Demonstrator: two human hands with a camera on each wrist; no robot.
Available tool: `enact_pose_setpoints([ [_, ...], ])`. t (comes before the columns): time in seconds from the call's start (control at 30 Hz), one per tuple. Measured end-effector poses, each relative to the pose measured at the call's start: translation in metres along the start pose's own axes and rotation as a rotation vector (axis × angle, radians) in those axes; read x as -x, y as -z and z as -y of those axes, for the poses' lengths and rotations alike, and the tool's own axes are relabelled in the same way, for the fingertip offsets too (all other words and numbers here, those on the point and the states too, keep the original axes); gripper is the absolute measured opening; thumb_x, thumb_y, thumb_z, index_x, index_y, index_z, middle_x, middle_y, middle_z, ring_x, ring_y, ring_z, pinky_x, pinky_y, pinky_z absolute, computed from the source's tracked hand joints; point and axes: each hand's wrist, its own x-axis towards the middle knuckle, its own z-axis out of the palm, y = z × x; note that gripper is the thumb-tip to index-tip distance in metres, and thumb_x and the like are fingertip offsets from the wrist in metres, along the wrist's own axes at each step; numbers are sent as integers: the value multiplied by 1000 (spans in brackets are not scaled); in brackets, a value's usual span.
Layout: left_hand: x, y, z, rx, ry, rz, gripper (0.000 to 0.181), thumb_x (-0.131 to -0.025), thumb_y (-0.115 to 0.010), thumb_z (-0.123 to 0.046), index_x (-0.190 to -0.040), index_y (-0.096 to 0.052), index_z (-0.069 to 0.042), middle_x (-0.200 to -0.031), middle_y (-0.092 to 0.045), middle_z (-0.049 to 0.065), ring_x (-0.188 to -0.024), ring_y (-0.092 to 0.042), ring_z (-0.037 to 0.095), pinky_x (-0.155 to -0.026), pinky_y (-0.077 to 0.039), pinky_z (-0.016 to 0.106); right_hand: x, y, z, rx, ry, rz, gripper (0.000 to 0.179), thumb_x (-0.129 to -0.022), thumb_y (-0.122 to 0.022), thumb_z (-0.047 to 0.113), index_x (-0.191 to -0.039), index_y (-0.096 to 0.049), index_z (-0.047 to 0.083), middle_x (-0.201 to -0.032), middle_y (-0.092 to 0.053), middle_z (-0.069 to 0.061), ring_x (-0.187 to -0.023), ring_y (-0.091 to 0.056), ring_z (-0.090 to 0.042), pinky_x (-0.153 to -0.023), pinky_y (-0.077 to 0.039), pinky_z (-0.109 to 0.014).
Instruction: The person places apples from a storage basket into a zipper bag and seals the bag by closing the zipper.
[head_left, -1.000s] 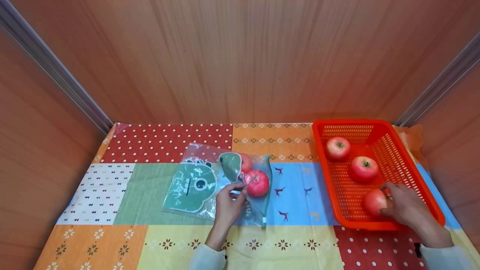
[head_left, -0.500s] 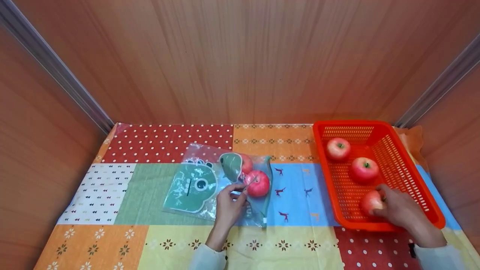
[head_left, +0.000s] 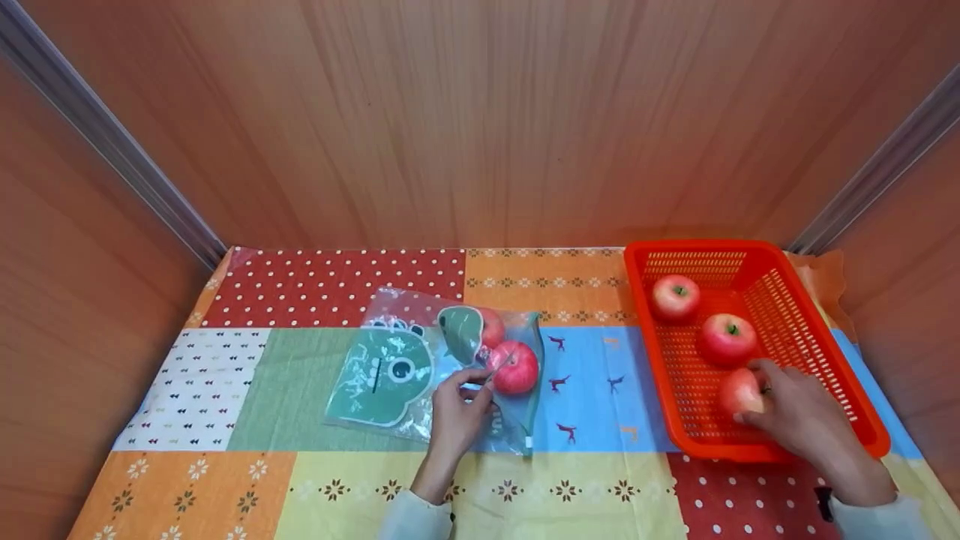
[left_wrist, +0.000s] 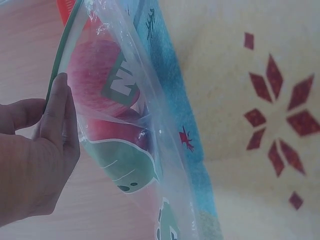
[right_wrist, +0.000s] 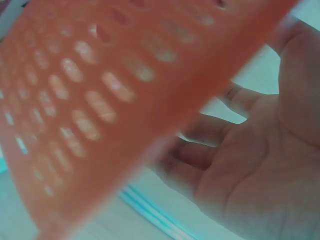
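Observation:
My left hand [head_left: 459, 420] pinches the green-edged mouth of a clear zip bag [head_left: 386, 379] printed with a green cartoon animal. Inside the bag, near its mouth, sit a pink-red apple [head_left: 517, 371] and a second apple [head_left: 493, 328] partly behind the print. In the left wrist view, thumb and fingers [left_wrist: 59, 105] hold the bag's edge up. My right hand [head_left: 806, 412] grips an apple [head_left: 739, 396] inside the orange basket [head_left: 654, 360]. In the right wrist view, the basket's slotted wall [right_wrist: 150, 100] hides the fingertips and that apple.
Two other apples lie in the basket, one in the middle [head_left: 727, 337] and one at the far left [head_left: 675, 298]. A patchwork cloth [head_left: 337, 484] covers the table. Wooden panels [head_left: 480, 127] stand behind and at both sides.
My right hand has shifted slightly left and away from me with the apple, which now sits close to the middle one. The left hand and bag have stayed put.

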Motion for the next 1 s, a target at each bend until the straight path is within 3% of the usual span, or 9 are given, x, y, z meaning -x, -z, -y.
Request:
enact_pose_setpoints([
  [0.23, 0, 0, -1, -2, 15, -1, 21, -96, -71, 1, -115, -74, 7, -107, -73, 19, -78, -75, 34, -64, -64, 28, 4, 6, 22, 68, 71, -86, 68, -71, -97, 15, -123, -59, -5, -107, -66, -25, -93, -58, -42, -78, -56, -66],
  [0.47, 0, 0, -2, 8, 11, -2, 20, -96, -71, 1, -115, -74, 7, -107, -73, 19, -78, -74, 31, -64, -64, 30, 8, 11, 40, 106, 56, -84, 78, -72, -97, 15, -135, -56, -5, -120, -58, -34, -104, -51, -50, -82, -52, -71],
  [1.0, 0, -1, -1, 13, 3, -3, 20, -95, -71, 3, -114, -74, 8, -106, -73, 20, -75, -75, 30, -62, -64, 28, 12, 17, 73, 157, 154, -236, 83, -67, -100, 12, -136, -56, -3, -126, -56, -32, -112, -50, -52, -87, -50, -74],
])
